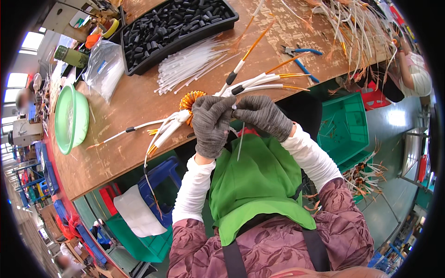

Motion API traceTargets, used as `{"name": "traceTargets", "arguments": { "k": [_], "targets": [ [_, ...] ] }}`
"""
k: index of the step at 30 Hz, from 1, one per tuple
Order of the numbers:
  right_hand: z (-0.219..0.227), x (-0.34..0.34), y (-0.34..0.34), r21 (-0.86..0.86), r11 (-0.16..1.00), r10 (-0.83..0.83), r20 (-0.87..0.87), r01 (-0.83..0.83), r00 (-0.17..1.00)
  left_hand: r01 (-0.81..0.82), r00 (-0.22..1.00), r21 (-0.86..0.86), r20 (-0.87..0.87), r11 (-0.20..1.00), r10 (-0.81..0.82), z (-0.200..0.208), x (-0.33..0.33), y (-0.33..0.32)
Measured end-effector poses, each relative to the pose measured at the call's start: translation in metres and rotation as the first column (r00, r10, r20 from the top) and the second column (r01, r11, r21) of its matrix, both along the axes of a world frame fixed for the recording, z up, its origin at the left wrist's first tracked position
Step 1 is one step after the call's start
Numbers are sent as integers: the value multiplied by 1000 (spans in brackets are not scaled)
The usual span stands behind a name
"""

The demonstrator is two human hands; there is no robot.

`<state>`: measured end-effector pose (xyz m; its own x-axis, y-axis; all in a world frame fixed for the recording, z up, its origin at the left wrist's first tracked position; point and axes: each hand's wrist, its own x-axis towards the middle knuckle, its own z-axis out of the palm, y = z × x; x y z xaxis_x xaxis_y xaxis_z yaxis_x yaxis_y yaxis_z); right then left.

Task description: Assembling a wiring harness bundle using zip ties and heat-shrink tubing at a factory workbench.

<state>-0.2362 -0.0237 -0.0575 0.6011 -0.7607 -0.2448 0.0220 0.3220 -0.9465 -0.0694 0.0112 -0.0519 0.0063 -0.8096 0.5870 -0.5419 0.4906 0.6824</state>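
Observation:
At the table's near edge, my left hand (pixel 211 124), in a grey knit glove, is closed over a bundle of white-sleeved wire leads (pixel 172 126). An orange copper wire coil (pixel 191 103) shows just beyond its fingers. My right hand (pixel 263 116), gloved alike, pinches a thin white cable tie near the left fingertips. The tie's tail (pixel 240 143) hangs down in front of the green apron. Where the tie meets the bundle is hidden by the fingers. Further leads with black sleeves (pixel 237 90) and bare orange ends fan out beyond both hands.
Loose white cable ties (pixel 190 65) lie beside a black tray (pixel 181 39) of short black tubes. Blue-handled cutters (pixel 303 58) lie to the right, near a heap of wire leads (pixel 354 28). A green basin (pixel 70 119) stands left; green crates (pixel 345 125) sit below. Another person (pixel 415 74) works at far right.

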Motion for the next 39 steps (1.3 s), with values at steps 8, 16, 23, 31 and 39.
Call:
{"name": "traceTargets", "arguments": {
  "k": [8,16,23,31,39],
  "targets": [
    [4,1,2,-152,982,120,35,-114,992,-68,898,-237,408,969,163,2,1,1],
    [51,-1,22,91,921,388,-156,-378,908,-139,909,15,398,990,122,11,10,-7],
    [-6,-13,-25,-186,956,-240,-49,227,970,-175,964,124,221,977,145,27,62,13],
    [-12,2,-15,-48,990,-131,49,134,990,-64,984,340,180,938,2,21,93,5],
    [3,-8,-1,-40,968,-251,-68,248,966,-235,675,598,668,766,-314,4,124,-101]
  ]
}}
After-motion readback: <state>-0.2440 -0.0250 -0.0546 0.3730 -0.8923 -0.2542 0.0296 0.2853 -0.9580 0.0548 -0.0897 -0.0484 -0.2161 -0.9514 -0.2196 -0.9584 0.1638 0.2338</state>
